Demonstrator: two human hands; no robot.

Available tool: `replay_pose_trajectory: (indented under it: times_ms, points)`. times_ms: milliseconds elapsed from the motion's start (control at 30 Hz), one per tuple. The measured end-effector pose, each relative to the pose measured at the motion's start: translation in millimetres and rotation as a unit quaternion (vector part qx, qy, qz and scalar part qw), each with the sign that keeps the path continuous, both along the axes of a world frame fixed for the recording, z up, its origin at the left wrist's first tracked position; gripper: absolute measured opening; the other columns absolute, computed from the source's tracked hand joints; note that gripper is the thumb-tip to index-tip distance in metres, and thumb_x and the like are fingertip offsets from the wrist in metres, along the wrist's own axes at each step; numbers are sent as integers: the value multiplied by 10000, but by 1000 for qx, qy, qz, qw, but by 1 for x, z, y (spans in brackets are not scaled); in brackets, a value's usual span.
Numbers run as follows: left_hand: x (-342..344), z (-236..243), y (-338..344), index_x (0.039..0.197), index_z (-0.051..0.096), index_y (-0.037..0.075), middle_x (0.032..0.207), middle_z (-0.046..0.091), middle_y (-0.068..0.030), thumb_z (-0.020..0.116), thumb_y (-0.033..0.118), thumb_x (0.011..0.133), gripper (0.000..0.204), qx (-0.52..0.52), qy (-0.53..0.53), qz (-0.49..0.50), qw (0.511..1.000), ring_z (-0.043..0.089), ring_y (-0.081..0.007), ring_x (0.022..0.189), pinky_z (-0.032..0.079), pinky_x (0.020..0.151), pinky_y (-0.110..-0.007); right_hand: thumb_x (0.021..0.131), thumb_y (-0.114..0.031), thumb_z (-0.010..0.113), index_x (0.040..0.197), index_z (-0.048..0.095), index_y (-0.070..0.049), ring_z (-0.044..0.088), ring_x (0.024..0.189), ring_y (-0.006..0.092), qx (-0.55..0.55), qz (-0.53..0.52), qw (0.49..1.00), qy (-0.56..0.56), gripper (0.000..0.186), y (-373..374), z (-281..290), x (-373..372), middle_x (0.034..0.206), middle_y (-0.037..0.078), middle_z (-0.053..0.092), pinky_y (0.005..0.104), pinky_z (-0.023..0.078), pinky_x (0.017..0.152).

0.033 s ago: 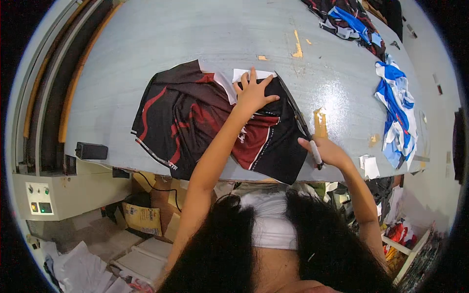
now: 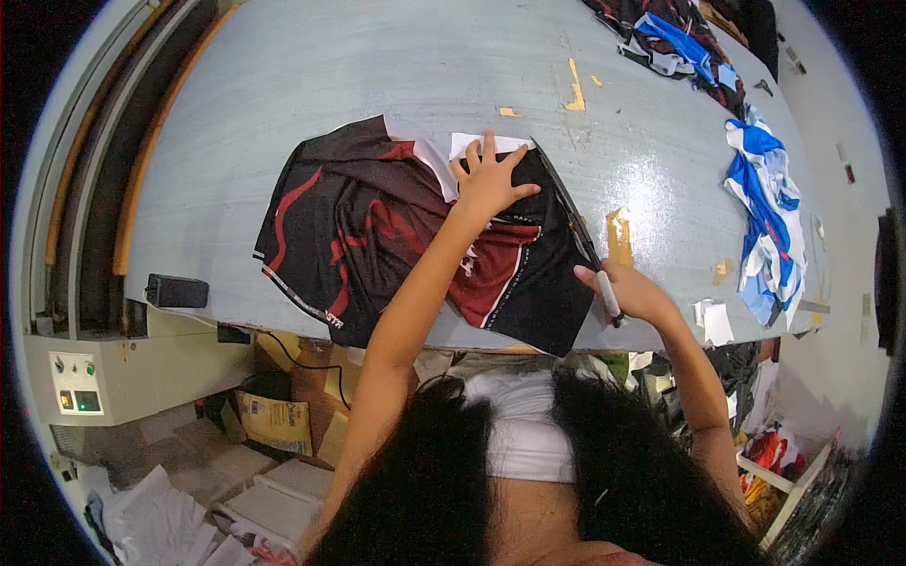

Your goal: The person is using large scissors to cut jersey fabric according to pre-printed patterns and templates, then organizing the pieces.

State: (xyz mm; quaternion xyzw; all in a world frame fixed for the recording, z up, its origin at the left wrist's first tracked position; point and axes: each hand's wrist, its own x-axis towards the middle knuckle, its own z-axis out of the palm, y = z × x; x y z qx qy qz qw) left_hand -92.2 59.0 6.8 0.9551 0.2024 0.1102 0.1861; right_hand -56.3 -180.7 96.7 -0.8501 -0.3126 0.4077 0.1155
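Note:
A black and dark red printed fabric piece [image 2: 321, 217] lies loosely folded on the table, with white at its far middle edge. My left hand [image 2: 493, 184] is spread flat on its right part, fingers apart, pressing near a white strip [image 2: 462, 143] at the far edge. My right hand [image 2: 644, 294] grips the light-coloured handle of a pair of long dark scissors [image 2: 578, 226]. The blades run along the right edge of the black fabric, tips pointing away beside my left fingers. Whether cloth sits between the blades I cannot tell.
The grey table [image 2: 311, 57] has worn yellowish patches. Blue and white garments [image 2: 764, 208] lie at the right, with a dark and blue pile [image 2: 675, 47] beyond. A small black box [image 2: 177, 291] sits near the front left edge, above a control panel [image 2: 77, 382]. White scraps [image 2: 715, 323] lie front right.

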Motion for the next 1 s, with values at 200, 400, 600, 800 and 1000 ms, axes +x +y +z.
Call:
replay_pose_trajectory:
  times_ms: [200,400,600,800,1000]
  points:
    - [-1,1,0,1291,383,386,1422,154,-210,581,669,636,741,-15,53,11,998,147,-410,1274,104,945,-595,796,-667,365,846,551,94,597,744,379,2,-16,999,-29,785,5,-2,-3,764,273,585,413,451,694]
    - [-1,0,-5,1276,423,323,1408,173,-223,616,630,621,748,-6,21,18,1000,173,-405,1259,138,921,-627,800,-662,366,856,551,97,595,768,390,11,-8,998,-63,783,5,-5,-3,769,280,584,414,451,710]
    - [-2,0,-7,1303,371,355,1416,156,-220,569,675,643,760,-1,45,29,999,152,-419,1268,121,921,-644,809,-643,384,831,539,98,608,673,356,27,-10,998,-60,758,6,-8,-4,706,258,581,397,466,641]
    - [-4,5,-12,1323,343,331,1421,144,-212,571,667,651,785,-4,73,36,997,146,-424,1272,127,902,-679,808,-639,395,817,530,99,608,631,333,37,-18,997,-59,750,6,-9,-6,677,249,576,388,468,603]
    - [-5,9,-14,1340,316,312,1424,134,-210,579,648,660,802,-12,95,37,995,143,-424,1274,140,898,-673,810,-625,412,823,530,102,602,671,360,31,-19,997,-69,737,5,-15,-4,697,254,576,409,458,640]
